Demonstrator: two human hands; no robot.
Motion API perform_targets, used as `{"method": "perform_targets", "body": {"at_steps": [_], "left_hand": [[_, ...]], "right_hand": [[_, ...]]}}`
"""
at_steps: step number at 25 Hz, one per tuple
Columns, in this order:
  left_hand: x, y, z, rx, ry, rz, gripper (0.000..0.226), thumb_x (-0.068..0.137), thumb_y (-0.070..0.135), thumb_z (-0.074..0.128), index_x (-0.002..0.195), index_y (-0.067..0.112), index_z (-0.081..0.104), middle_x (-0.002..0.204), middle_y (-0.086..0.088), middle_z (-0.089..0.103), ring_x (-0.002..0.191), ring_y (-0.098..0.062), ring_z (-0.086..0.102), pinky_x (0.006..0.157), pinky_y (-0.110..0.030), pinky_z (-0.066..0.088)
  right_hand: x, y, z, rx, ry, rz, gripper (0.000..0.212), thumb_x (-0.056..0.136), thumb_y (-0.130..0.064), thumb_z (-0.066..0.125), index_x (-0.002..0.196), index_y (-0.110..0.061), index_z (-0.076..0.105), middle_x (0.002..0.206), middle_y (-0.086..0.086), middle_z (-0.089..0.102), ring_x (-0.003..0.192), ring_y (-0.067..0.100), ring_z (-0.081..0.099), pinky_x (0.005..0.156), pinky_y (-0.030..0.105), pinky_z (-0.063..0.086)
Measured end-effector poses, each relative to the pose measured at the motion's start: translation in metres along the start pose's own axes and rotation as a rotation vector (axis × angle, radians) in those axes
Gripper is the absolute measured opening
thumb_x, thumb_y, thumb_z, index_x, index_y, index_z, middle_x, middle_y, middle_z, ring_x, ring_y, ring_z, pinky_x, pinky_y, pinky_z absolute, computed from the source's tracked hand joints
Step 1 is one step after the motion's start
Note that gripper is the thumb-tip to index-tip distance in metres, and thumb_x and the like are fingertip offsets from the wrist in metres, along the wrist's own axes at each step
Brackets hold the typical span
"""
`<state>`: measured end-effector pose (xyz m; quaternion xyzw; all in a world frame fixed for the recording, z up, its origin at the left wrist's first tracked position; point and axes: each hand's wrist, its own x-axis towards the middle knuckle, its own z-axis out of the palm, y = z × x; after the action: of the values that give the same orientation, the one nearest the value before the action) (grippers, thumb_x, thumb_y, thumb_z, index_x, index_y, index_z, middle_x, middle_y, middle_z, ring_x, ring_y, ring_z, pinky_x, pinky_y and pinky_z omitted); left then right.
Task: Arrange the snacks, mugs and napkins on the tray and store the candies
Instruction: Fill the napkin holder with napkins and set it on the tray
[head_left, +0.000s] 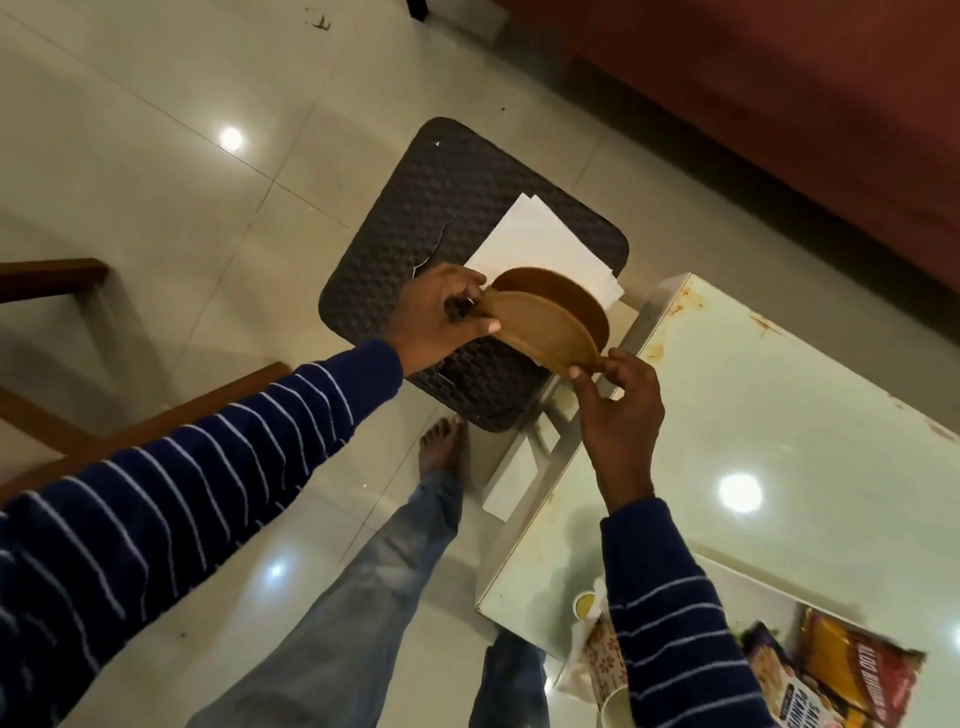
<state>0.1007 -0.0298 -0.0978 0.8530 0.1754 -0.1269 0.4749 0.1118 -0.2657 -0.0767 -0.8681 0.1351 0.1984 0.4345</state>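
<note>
Two brown plates (545, 332) hang tilted between the grips above the napkins (530, 244). The left hand (441, 317) pinches one rim, the right hand (618, 400) the opposite edge. They look stiff, light, smooth and likely slippery; rim holds suit them.

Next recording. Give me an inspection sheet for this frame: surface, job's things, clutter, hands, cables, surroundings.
Surface: pale glass-topped table, stained along its edge.
Job's things: two round brown plates held over the dark woven plastic stool; white paper napkins lying on the stool; snack packets and a floral paper cup at the table's near corner.
Clutter: nothing seen.
Hands: left hand grips the plates' left edge; right hand pinches the right edge with its fingers.
Cables: nothing seen.
Surroundings: glossy tiled floor, wooden furniture frame, dark red wall.
</note>
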Motion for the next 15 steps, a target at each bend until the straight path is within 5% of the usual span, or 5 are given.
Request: {"method": "perform_targets", "body": {"at_steps": [4,7,11,15], "left_hand": [[-0.006,-0.012,-0.005,0.208,-0.112,0.143,0.022,0.074,0.024,0.084,0.085,0.017,0.067,0.136,0.001,0.059,0.119,-0.014,0.055,0.103,-0.035,0.045],[-0.003,-0.015,-0.001,0.27,-0.15,0.177,0.023,0.077,0.021,0.082,0.083,0.023,0.06,0.138,0.003,0.058,0.126,-0.019,0.049,0.102,-0.028,0.037],[0.001,-0.018,0.0,0.181,-0.146,0.18,0.028,0.077,0.016,0.082,0.092,0.016,0.057,0.128,0.008,0.06,0.117,-0.01,0.051,0.092,-0.014,0.04],[-0.003,-0.015,-0.004,0.022,-0.147,0.149,0.047,0.076,0.016,0.083,0.103,0.017,0.045,0.124,0.002,0.065,0.109,-0.007,0.062,0.084,-0.015,0.053]], "right_hand": [[-0.007,0.011,0.001,-0.107,-0.127,-0.064,0.015,0.087,-0.01,0.075,0.101,-0.012,0.072,0.14,0.007,0.054,0.132,0.024,0.048,0.108,0.05,0.045],[-0.002,0.01,-0.008,-0.081,-0.113,-0.118,0.021,0.086,0.0,0.069,0.1,-0.015,0.069,0.14,0.006,0.053,0.132,0.023,0.048,0.106,0.05,0.047],[0.03,-0.014,-0.013,0.107,0.054,0.1,0.039,0.091,-0.029,0.069,0.127,-0.021,0.056,0.133,-0.003,0.057,0.117,0.015,0.058,0.082,0.018,0.054],[0.07,-0.028,0.005,0.105,-0.067,0.317,0.067,0.083,-0.053,0.072,0.138,-0.024,0.046,0.13,-0.003,0.058,0.112,0.014,0.056,0.094,0.033,0.052]]}}
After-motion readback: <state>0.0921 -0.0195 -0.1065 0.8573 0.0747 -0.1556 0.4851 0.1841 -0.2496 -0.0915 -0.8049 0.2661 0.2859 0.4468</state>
